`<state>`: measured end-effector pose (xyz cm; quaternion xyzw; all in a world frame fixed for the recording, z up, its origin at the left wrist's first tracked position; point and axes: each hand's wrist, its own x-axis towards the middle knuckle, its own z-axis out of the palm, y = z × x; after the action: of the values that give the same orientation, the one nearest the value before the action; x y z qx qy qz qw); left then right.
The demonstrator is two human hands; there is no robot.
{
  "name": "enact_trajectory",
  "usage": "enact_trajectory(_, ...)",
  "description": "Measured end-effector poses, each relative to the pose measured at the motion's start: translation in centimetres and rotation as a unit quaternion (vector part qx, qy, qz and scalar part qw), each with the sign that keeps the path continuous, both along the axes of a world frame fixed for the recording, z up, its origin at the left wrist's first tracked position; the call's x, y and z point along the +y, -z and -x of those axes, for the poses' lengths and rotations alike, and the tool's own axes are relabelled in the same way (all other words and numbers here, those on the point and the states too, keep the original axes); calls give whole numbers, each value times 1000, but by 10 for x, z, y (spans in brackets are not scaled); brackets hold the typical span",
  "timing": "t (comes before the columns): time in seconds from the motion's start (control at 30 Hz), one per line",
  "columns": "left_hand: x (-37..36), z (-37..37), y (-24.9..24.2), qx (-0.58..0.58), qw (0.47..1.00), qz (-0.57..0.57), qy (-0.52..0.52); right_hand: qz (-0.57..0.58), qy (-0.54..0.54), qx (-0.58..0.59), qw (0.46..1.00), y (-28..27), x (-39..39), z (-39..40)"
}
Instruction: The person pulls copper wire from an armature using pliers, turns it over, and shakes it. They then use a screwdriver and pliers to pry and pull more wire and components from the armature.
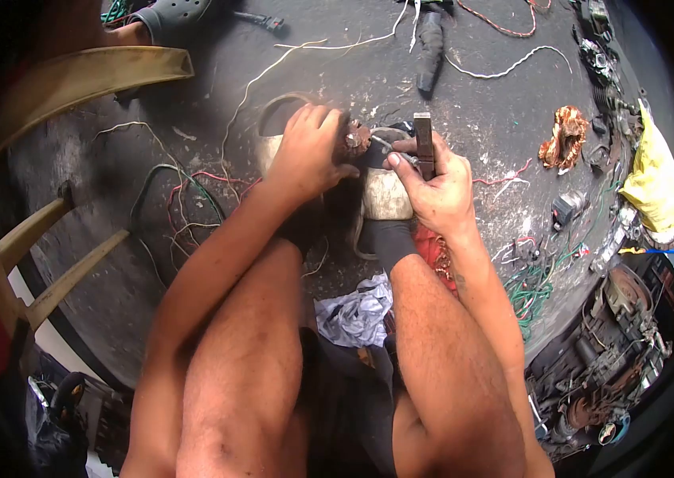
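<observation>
My left hand (pixel 305 150) is closed around a rusty, round metal part (pixel 355 139), whose rough end sticks out past the fingers. Close to its right, my right hand (pixel 442 187) grips what looks like a hammer (pixel 424 143), its dark rectangular head standing up between thumb and fingers. A thin greyish piece (pixel 383 144) lies between the rusty part and my right fingertips; I cannot tell if it belongs to the hammer. Both hands are over my worn pale shoes (pixel 389 195), in front of my knees.
Loose wires (pixel 182 191) are scattered over the dark floor. A copper coil (pixel 564 139), a yellow bag (pixel 656 179) and greasy machine parts (pixel 608 358) lie at right. Crumpled cloth (pixel 357 311) sits between my legs. A wooden chair frame (pixel 98 72) and a person's grey clog (pixel 174 20) are at upper left.
</observation>
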<state>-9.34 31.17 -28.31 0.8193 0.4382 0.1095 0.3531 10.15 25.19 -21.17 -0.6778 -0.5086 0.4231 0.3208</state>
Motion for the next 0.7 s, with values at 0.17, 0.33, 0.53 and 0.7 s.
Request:
enact_trajectory(0.17, 11, 6, -26, -109, 992, 54, -22, 10, 0, -4, 1000, -1, 2, 2)
enact_trajectory(0.33, 25, 2, -48, -220, 973, 64, 22, 15, 25, 70, 997, -19, 13, 8)
enact_trajectory(0.53, 41, -15, -67, -185, 966, 167, 70, -5, -73, 19, 997, -65, 55, 9)
enact_trajectory(0.7, 44, -20, -75, -341, 904, 256, -1, -4, 29, 123, 992, -46, 55, -3)
